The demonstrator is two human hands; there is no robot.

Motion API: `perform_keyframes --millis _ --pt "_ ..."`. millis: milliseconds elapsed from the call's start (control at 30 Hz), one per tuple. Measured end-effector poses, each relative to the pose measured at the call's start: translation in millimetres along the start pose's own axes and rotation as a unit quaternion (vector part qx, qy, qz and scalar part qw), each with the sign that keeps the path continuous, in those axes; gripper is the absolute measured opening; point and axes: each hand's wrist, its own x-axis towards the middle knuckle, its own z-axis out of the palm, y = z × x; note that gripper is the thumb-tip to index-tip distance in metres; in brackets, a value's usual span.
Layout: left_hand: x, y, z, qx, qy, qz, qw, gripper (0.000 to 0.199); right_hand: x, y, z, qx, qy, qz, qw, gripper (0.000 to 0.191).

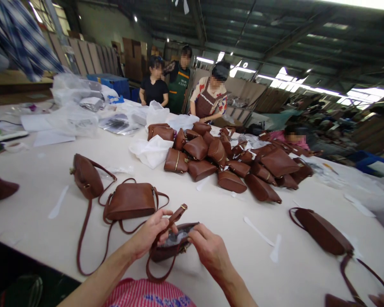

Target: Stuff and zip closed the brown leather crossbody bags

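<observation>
Head view: left grip (151,233) partly curled, with thumb and fingers round a brown strap (176,216) with a gold buckle at its tip. Right grip (209,245) pinched tight on the edge of a small brown bag (162,255). Small brown bag between both grips, close to the striped cloth (147,294) on the front of the body, with mouth open, something grey and shiny inside, and a loop of strap below. Hard to tell if resting on the tabletop (224,221) or held just above. Just past the left grip, a plump brown bag (131,200) lying down, and beside it a leaning brown bag (88,177) with long straps. At the left edge, part of one more bag (0,188). Farther ahead, a big heap of brown bags (201,170), next to crumpled white wrap (152,150). Off to the right, a lone brown bag (323,230), well apart from the heap, and thin white strips (276,248) before it. Far left, clear plastic (73,119) in a messy pile. Across the tabletop, a person in black (154,89), a person in a green apron (179,83) and a person in a brown apron (210,102).
</observation>
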Motion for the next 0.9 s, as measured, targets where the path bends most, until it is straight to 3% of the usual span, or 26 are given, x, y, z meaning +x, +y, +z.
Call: perform_keyframes --millis 100,200,333,467,733,900 --pt "2.0 -4.0 4.5 0.005 -0.005 -0.011 1.000 0.043 29.0 1.2 3.3 -0.005 0.048 0.001 0.999 0.027" --pt "1.1 -5.1 4.0 -0.030 -0.019 -0.025 0.999 0.045 44.0 1.8 8.2 0.008 0.045 -0.018 0.999 0.023" --pt "-1.0 -4.9 1.7 -0.107 -0.022 -0.049 0.993 0.042 50.0 2.1 9.0 0.014 0.040 -0.020 0.999 0.018" --pt "0.0 -8.0 -2.0 -0.177 -0.038 -0.118 0.976 0.037 51.0 5.0 6.2 0.003 0.045 -0.003 0.999 0.018" --pt "-0.9 -15.7 -4.5 -0.194 -0.048 -0.160 0.967 0.028 54.0 17.3 -5.5 0.086 -0.071 0.018 0.994 0.015" --pt "-7.1 -15.5 -7.5 -0.184 -0.098 -0.197 0.958 0.029 55.9 41.2 -9.1 0.068 -0.162 0.044 0.983 0.028"
